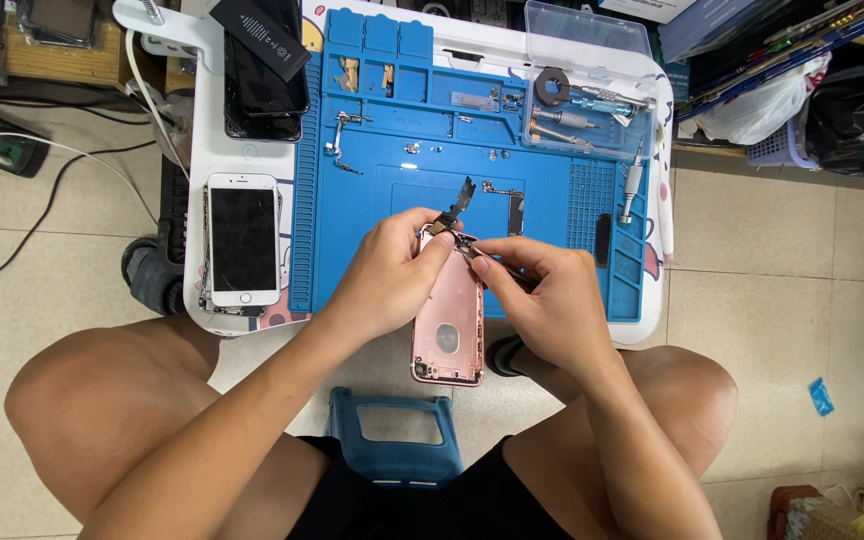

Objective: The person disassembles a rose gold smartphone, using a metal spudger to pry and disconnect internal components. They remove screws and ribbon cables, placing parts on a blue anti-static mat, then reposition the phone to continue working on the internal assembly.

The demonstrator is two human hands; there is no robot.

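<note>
A rose-gold phone housing point(449, 330) lies open side up, its far end on the blue repair mat point(392, 160) and its near end past the table edge. My left hand point(387, 275) grips the housing's far left corner, thumb on the rim. My right hand point(542, 300) pinches a thin dark tool, probably tweezers point(464, 245), whose tip meets the housing's top edge. A dark flex cable part point(457, 205) sticks up from that same spot, beyond my fingers.
A white-framed phone screen point(243, 240) lies on the table's left side, with dark phones and a battery point(264, 60) behind it. Small screws and parts dot the mat. A clear tool box point(582, 95) and a screwdriver point(632, 185) sit at right. A blue stool point(392, 435) shows between my knees.
</note>
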